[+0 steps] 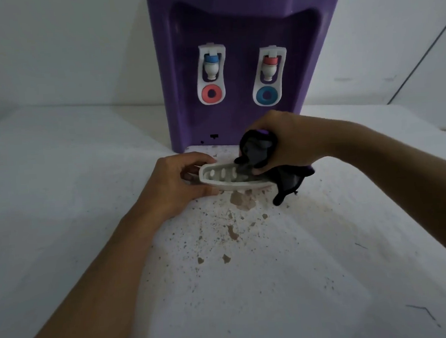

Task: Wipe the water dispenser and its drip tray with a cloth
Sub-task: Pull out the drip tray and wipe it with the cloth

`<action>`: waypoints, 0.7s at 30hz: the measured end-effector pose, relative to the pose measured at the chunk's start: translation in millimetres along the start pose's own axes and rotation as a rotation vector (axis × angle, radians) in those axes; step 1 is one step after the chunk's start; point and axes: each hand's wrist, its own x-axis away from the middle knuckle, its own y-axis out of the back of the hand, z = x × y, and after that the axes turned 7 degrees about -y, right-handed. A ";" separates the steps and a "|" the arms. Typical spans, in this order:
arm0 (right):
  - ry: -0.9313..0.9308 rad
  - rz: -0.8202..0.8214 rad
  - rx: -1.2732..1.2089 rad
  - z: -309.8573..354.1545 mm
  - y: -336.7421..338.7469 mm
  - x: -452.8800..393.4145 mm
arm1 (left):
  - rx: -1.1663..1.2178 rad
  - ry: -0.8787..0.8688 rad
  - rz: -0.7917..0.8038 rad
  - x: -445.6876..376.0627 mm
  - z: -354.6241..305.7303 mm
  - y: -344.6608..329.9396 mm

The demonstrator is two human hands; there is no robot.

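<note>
Fingers of the left hand curl round the left end of the white drip tray, lifted off the table and tilted toward the viewer in front of the purple water dispenser. Fingers of the right hand bunch a dark cloth against the tray's slotted face. The tray is probably light, stiff plastic, slippery if wet, and best gripped at its rim; the cloth is soft and limp. Count: one tray, one cloth, one dispenser, two taps.
</note>
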 end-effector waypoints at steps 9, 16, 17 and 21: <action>-0.216 -0.042 -0.271 36.7 -33.5 -43.2 | 0.043 0.048 -0.004 -0.9 2.4 1.3; -0.423 -0.004 -0.617 48.2 -50.8 -44.5 | 0.009 0.071 -0.040 -2.9 7.0 -0.1; -0.419 -0.034 -0.594 49.5 -53.2 -44.9 | 0.018 0.086 -0.038 -2.5 7.6 1.1; -0.420 -0.184 -0.325 47.3 -54.3 -45.4 | 0.070 0.113 0.003 -2.3 5.4 3.4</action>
